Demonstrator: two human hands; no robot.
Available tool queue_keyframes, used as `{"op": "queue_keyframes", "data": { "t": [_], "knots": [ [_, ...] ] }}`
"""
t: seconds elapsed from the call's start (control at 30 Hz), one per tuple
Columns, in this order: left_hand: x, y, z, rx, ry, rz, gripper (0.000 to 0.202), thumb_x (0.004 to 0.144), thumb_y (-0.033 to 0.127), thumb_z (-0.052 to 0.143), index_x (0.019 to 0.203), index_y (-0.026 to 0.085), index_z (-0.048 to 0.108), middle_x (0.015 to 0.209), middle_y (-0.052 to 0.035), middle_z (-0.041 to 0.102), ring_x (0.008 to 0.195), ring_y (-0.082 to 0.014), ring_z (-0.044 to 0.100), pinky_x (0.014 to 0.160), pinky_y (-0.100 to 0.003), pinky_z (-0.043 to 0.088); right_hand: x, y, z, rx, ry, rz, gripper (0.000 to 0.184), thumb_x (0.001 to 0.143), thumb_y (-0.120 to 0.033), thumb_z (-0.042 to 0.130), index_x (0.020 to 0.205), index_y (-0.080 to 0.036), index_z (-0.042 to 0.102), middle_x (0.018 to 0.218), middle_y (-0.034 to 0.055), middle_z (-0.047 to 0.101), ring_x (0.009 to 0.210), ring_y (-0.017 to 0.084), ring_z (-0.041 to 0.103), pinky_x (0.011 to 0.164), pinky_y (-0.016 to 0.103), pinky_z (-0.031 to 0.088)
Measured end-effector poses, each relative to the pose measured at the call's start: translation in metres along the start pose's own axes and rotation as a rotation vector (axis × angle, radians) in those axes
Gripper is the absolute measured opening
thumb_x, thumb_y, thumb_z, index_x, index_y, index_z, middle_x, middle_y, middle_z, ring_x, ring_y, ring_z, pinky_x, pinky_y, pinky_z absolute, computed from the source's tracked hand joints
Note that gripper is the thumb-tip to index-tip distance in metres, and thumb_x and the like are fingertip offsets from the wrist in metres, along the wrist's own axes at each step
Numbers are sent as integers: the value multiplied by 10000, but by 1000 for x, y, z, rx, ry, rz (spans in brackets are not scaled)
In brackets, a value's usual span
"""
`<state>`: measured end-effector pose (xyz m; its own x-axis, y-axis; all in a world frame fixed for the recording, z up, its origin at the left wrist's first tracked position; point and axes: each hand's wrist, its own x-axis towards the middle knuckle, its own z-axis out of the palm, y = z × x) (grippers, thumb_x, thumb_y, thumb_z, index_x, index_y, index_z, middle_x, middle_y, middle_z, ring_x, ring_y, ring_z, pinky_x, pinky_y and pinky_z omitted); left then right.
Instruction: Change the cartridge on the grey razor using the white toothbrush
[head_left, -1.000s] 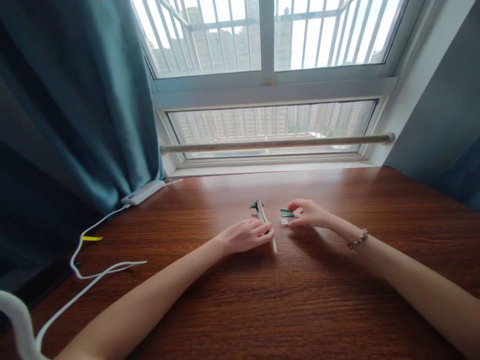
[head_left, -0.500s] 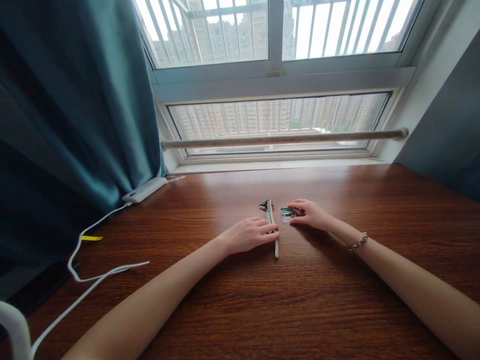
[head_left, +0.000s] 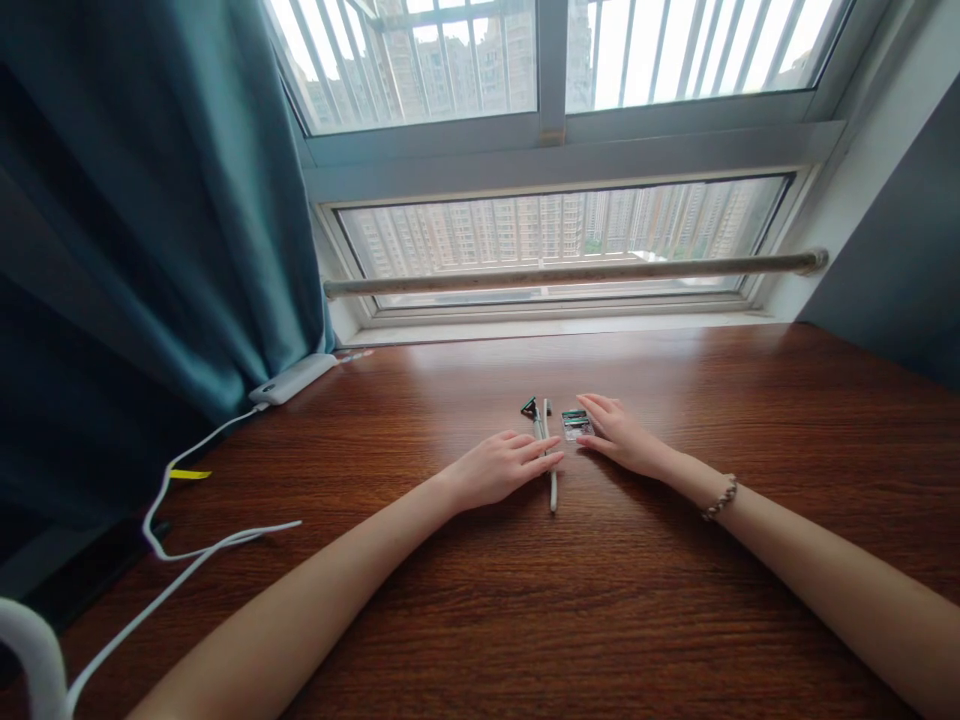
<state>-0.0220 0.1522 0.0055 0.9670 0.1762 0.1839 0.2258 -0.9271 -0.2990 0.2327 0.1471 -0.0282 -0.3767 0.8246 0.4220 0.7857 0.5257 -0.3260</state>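
Note:
My left hand (head_left: 502, 468) lies over a razor (head_left: 532, 408) and a slim white-handled toothbrush (head_left: 553, 495), its fingers stretched out across both handles. The razor has a dark head with a green strip, and its lower handle is hidden under the fingers. The two handles lie side by side, pointing away from me. Just to their right is a small clear case of razor cartridges (head_left: 576, 424) with green strips. My right hand (head_left: 621, 436) rests at the right edge of that case, thumb and fingers apart, with nothing gripped between them.
A brown wood-grain table (head_left: 465, 610) spreads toward the window. On the left lie a white power strip (head_left: 294, 380), a white cable (head_left: 225, 545) and a yellow strip (head_left: 190, 474), beside a blue curtain (head_left: 187, 200). A pale rail (head_left: 577, 274) crosses the window.
My right hand's fingers have spread and drawn off the cartridge case, so more of it shows. My left hand stays over the handles, with only a slight shift.

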Motion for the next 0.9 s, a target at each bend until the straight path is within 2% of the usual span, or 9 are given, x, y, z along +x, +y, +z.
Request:
{"op": "queue_keyframes", "data": {
  "t": [0.07, 0.13, 0.2, 0.3, 0.37, 0.47, 0.73, 0.83, 0.9],
  "knots": [
    [-1, 1, 4, 12, 50, -24, 383, 880, 203, 335, 1255, 142, 380, 1306, -113, 401, 998, -178, 505, 836, -325, 419, -2, -17, -2, -1, 101, -39, 493, 817, -365, 518, 1240, -152, 382, 1223, 133, 421, 1124, 260, 360, 949, 421, 334],
    [-2, 2, 7, 6, 97, -27, 356, 874, 214, 357, 1210, 118, 426, 1249, -139, 456, 986, -182, 517, 826, -329, 436, -6, -39, -5, 38, 142, -114, 292, 855, -307, 467, 1105, -157, 478, 1069, 115, 503, 1005, 226, 435, 879, 376, 385],
    [-3, 3, 8, -16, 117, -15, 323, 871, 204, 361, 1165, 114, 463, 1202, -137, 497, 989, -182, 522, 827, -328, 444, -10, -60, -8, 75, 52, -237, 179, 889, -263, 393, 939, -164, 533, 902, 82, 534, 845, 184, 481, 762, 311, 421],
    [-4, 4, 7, -52, 111, -14, 287, 871, 191, 359, 1110, 111, 496, 1170, -120, 523, 1003, -183, 522, 841, -326, 447, -16, -81, -9, 18, -97, -379, 208, 892, -268, 375, 826, -171, 547, 828, 63, 528, 751, 167, 473, 684, 284, 407],
    [-5, 4, 6, -69, 111, -25, 273, 873, 195, 358, 1084, 107, 507, 1159, -119, 529, 1008, -183, 522, 850, -326, 446, -18, -87, -8, -17, -140, -404, 223, 891, -294, 381, 813, -174, 551, 834, 62, 527, 749, 165, 471, 679, 280, 401],
    [-5, 4, 7, -80, 107, -42, 274, 876, 190, 349, 1088, 105, 502, 1161, -115, 529, 1014, -183, 521, 860, -327, 443, -18, -87, -7, -20, -154, -364, 217, 891, -304, 384, 842, -170, 548, 860, 64, 527, 782, 165, 477, 698, 273, 402],
    [-3, 6, 5, -114, 113, -79, 265, 877, 213, 357, 1081, 123, 501, 1137, -98, 538, 1019, -180, 518, 868, -319, 441, -16, -79, -1, -46, -91, -274, 149, 866, -256, 423, 864, -170, 546, 845, 61, 529, 762, 167, 479, 671, 276, 406],
    [-4, 7, 3, -94, 122, -71, 273, 867, 200, 379, 1112, 146, 487, 1129, -100, 538, 1015, -181, 521, 856, -323, 450, -16, -87, -13, -2, -1, -319, 141, 864, -231, 423, 857, -180, 553, 789, 58, 530, 713, 164, 478, 632, 284, 409],
    [-5, 7, 2, -76, 133, -67, 276, 860, 181, 387, 1115, 143, 485, 1137, -109, 531, 1009, -183, 526, 854, -325, 453, -22, -100, -30, 75, 147, -361, 135, 860, -194, 422, 826, -197, 552, 711, 47, 516, 655, 161, 467, 594, 294, 407]
  ]
}}
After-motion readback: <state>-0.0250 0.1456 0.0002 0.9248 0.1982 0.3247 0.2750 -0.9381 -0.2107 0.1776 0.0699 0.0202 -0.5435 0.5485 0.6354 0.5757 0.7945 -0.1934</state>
